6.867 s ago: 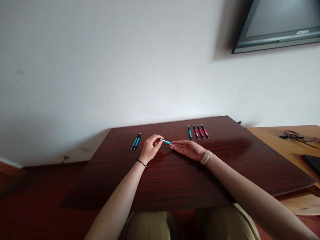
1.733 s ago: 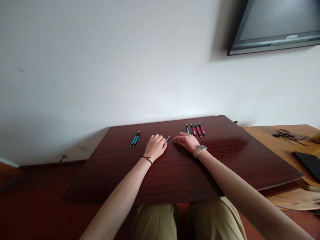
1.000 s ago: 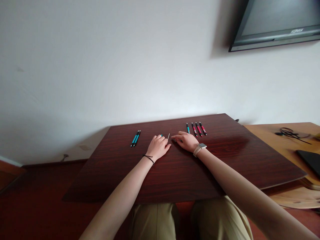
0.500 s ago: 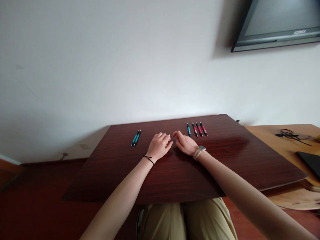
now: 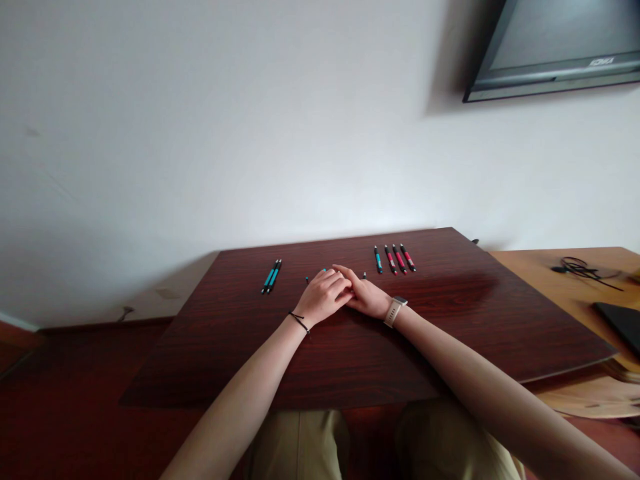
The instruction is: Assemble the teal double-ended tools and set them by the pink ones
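My left hand (image 5: pixel 325 297) and my right hand (image 5: pixel 369 298) meet over the middle of the dark wooden table (image 5: pixel 350 373). The fingers of both are curled together and touch. Whatever lies between them is hidden. Just beyond the left hand, small bits of blue (image 5: pixel 324 271) show past the knuckles. A tiny dark piece with a pale tip (image 5: pixel 365 275) shows beside the right hand. Two blue-and-black pens (image 5: pixel 272 276) lie side by side to the left. At the right, one blue pen (image 5: pixel 378 260) lies beside three red-and-black pens (image 5: pixel 399 259).
The table's far edge is close to a white wall (image 5: pixel 300 133). A lighter wooden desk (image 5: pixel 530 267) adjoins on the right, bearing a coiled black cable (image 5: pixel 580 269) and a flat black object (image 5: pixel 620 327). A screen (image 5: pixel 560 73) hangs at upper right.
My hands, apart before, have come together and now touch. The thin white tip seen at my left fingers is out of sight. My legs have spread apart; the pens lie as before.
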`<state>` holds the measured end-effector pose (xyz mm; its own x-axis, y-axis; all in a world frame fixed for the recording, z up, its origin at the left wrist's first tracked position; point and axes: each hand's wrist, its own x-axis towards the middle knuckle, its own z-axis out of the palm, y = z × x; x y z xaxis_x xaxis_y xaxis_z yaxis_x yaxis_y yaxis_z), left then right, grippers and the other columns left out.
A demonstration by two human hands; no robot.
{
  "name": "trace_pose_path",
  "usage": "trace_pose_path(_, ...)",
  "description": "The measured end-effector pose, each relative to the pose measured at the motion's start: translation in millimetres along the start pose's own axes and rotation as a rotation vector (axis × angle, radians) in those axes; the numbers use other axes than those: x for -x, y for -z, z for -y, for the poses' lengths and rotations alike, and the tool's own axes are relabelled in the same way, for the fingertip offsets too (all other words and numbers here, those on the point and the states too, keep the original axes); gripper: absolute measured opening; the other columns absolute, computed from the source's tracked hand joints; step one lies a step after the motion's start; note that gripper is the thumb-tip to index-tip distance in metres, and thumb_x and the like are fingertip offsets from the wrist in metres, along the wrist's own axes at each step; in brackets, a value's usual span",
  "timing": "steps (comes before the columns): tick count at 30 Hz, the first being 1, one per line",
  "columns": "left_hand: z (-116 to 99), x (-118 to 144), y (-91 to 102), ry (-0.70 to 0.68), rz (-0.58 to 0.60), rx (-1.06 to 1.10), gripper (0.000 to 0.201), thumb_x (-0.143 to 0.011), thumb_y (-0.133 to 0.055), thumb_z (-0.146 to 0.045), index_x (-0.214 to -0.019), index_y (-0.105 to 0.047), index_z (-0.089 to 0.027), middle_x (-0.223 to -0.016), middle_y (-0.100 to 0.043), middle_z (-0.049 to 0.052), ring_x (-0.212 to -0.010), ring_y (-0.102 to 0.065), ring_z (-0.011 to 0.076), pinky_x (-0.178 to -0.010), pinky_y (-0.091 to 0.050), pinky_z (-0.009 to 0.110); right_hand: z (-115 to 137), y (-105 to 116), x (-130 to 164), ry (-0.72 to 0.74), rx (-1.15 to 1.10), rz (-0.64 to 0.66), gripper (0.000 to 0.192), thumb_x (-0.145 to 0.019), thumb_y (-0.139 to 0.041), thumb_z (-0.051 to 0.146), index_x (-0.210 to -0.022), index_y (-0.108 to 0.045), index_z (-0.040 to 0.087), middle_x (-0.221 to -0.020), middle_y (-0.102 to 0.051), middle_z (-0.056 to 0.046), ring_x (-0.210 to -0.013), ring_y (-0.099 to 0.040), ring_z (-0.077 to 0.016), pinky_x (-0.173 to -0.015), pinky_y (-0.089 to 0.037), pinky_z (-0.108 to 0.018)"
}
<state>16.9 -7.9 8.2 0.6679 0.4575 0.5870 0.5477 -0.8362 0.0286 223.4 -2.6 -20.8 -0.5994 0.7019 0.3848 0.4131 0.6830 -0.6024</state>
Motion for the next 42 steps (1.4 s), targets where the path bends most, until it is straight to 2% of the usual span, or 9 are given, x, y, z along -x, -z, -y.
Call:
trace_pose_path(4, 1.6, 0.5, -2.8, 0.012, -0.010, 0.011, 0.011, -0.105, -0.062, -0.023, -0.094, -0.065, -0.022, -0.093, -0.071, 0.005, -0.097, -0.064, 0.0235, -0.091, -0.050, 0.040, -1.4, -2.1, 0.0, -0.014, 0.014, -0.007, 0.083, -0.100, -0.061, 0.024, -0.170, -0.016, 0.019, -0.107, -0.078, -0.009, -0.084, -0.078, -0.0267, -0.072, -0.055, -0.031)
trace_pose_path(9, 3.5, 0.7, -1.4, 0.055, -0.025, 0.055, 0.017, -0.107, -0.059, -0.025, -0.091, -0.063, -0.022, -0.093, -0.071, 0.005, -0.093, -0.063, 0.0231, -0.090, -0.050, 0.040, -2.9, -1.7, 0.7, -0.021, 0.123, -0.022, 0.055, -0.105, -0.052, 0.024, -0.156, -0.034, 0.018, -0.112, -0.078, -0.013, -0.091, -0.079, -0.0288, -0.073, -0.053, -0.031)
trace_pose_path(14, 9.9, 2.8, 5.5, 0.119, -0.072, 0.149, 0.015, -0.109, -0.058, -0.032, -0.098, -0.063, -0.023, -0.090, -0.069, 0.004, -0.090, -0.063, 0.0221, -0.089, -0.051, 0.039, -0.7, 1.9, 1.1, -0.085, 0.185, -0.007, 0.033, -0.111, -0.043, 0.031, -0.142, -0.044, 0.017, -0.098, -0.077, -0.010, -0.080, -0.076, -0.0263, -0.069, -0.046, -0.030)
trace_pose_path(21, 25.1, 10.4, 9.6, 0.320, -0.216, 0.371, 0.012, -0.110, -0.054, -0.031, -0.110, -0.063, -0.024, -0.113, -0.077, 0.006, -0.099, -0.072, 0.0195, -0.089, -0.057, 0.035, -2.8, 23.5, 6.5, -0.130, 0.083, -0.274, 0.020, -0.107, -0.038, 0.028, -0.117, -0.054, 0.023, -0.082, -0.065, -0.002, -0.071, -0.061, -0.0231, -0.071, -0.043, -0.033)
trace_pose_path(26, 32.8, 14.0, 6.2, 0.431, -0.252, 0.373, 0.012, -0.107, -0.060, -0.033, -0.104, -0.066, -0.023, -0.102, -0.077, 0.003, -0.081, -0.068, 0.0152, -0.076, -0.055, 0.029, -28.3, 36.3, 13.1, -0.211, 0.075, -0.440, 0.017, -0.101, -0.039, 0.027, -0.106, -0.055, 0.024, -0.084, -0.064, -0.004, -0.073, -0.058, -0.0244, -0.071, -0.045, -0.035)
trace_pose_path(30, 38.1, 14.5, 7.6, 0.449, -0.279, 0.339, 0.015, -0.107, -0.059, -0.034, -0.103, -0.068, -0.022, -0.099, -0.075, 0.003, -0.079, -0.066, 0.0147, -0.076, -0.054, 0.028, -45.3, 33.3, 12.3, -0.248, -0.031, -0.532, 0.021, -0.104, -0.038, 0.032, -0.114, -0.055, 0.022, -0.089, -0.069, -0.006, -0.073, -0.059, -0.0220, -0.070, -0.048, -0.035)
trace_pose_path(35, 49.1, 17.0, 15.1, 0.458, -0.330, 0.265, 0.024, -0.110, -0.054, -0.036, -0.110, -0.074, -0.023, -0.105, -0.075, 0.007, -0.089, -0.067, 0.0177, -0.077, -0.054, 0.030, -46.0, 30.9, 10.2, -0.244, -0.129, -0.527, 0.032, -0.108, -0.040, 0.038, -0.133, -0.051, 0.022, -0.109, -0.078, -0.010, -0.065, -0.057, -0.0187, -0.067, -0.050, -0.033)
trace_pose_path(39, 62.1, 23.2, 14.5, 0.540, -0.401, 0.261, 0.029, -0.110, -0.052, -0.038, -0.115, -0.076, -0.023, -0.106, -0.075, 0.009, -0.094, -0.070, 0.0203, -0.077, -0.055, 0.031, -41.3, 33.6, 11.1, -0.261, -0.047, -0.560, 0.037, -0.109, -0.042, 0.039, -0.138, -0.055, 0.022, -0.114, -0.080, -0.010, -0.057, -0.049, -0.0171, -0.062, -0.046, -0.032)
trace_pose_path(42, 72.1, 29.8, 6.9, 0.615, -0.442, 0.275, 0.027, -0.108, -0.055, -0.036, -0.114, -0.077, -0.021, -0.107, -0.077, 0.009, -0.091, -0.070, 0.0198, -0.074, -0.054, 0.031, -42.4, 34.9, 11.1, -0.258, -0.002, -0.576, 0.036, -0.109, -0.042, 0.036, -0.133, -0.062, 0.020, -0.108, -0.080, -0.009, -0.066, -0.058, -0.0194, -0.071, -0.050, -0.034)
